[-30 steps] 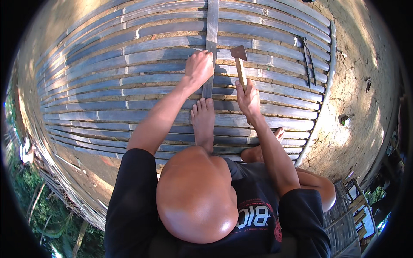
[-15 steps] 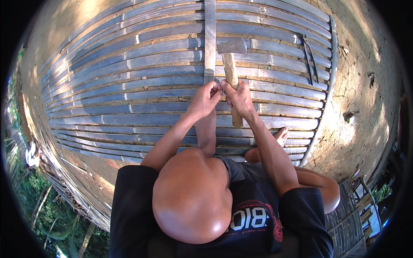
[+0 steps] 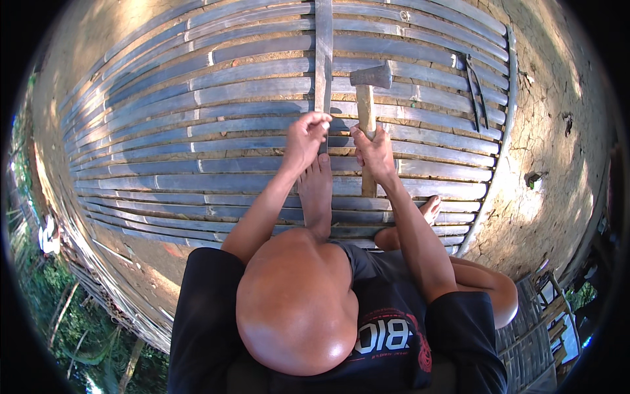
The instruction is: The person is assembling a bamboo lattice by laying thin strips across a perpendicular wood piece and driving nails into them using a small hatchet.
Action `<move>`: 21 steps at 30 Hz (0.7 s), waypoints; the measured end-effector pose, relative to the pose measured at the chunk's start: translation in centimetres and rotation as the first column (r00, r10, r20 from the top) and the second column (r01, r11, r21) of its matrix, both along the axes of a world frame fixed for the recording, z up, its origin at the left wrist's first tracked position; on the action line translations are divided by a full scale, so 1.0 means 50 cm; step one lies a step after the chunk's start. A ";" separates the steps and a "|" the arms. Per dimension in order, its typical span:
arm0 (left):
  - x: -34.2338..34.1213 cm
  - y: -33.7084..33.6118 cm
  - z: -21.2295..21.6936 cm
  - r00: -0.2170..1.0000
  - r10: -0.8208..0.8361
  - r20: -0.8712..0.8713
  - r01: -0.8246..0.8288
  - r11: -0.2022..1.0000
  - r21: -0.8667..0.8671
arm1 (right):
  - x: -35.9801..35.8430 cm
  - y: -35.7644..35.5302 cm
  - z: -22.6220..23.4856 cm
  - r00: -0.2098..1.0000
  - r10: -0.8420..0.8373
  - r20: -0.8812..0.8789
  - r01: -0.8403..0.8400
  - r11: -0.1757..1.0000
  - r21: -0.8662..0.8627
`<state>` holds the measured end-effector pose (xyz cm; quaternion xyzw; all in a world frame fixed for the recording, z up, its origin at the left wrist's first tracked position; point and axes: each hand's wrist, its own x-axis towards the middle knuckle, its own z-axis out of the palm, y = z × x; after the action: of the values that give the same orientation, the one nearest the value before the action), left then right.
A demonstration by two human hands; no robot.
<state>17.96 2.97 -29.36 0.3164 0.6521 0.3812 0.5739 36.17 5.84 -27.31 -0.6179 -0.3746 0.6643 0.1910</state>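
Observation:
My left hand point(image 3: 305, 138) is pinched on the near end of a long bamboo strip point(image 3: 323, 59) that runs away from me across the slats. Whether something small also sits between the fingertips is too small to tell. My right hand point(image 3: 375, 152) grips the wooden handle of a hammer point(image 3: 371, 75), whose metal head is just right of the strip. My left foot point(image 3: 317, 190) presses on the slats just below both hands.
A wide panel of split bamboo slats point(image 3: 197, 131) lies on the ground in front of me. A dark metal tool point(image 3: 474, 88) rests on its right part. Bare cracked earth point(image 3: 558, 131) lies to the right. My right foot point(image 3: 430, 210) rests at the panel's near edge.
My left hand slid down the bamboo strip toward me. The hammer tipped toward the strip, then came back up. My right hand stayed on the handle.

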 end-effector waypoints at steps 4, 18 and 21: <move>-0.021 0.049 -0.049 0.973 0.177 -0.149 -0.155 0.977 0.144 | 0.026 -0.003 -0.001 0.999 -0.051 0.008 0.051 0.998 0.030; 0.002 0.042 -0.100 0.941 0.337 -0.015 -0.330 0.929 0.168 | 0.037 -0.016 -0.013 0.997 0.021 0.071 -0.023 1.000 0.018; -0.002 0.038 -0.106 0.927 0.264 -0.266 -0.186 0.940 0.286 | 0.035 -0.025 -0.023 0.981 0.074 0.179 -0.110 0.974 0.197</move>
<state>17.85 4.85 -34.68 0.3645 0.7091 0.4732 0.3746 37.93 4.60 -28.45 -0.6313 -0.4847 0.5748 0.1902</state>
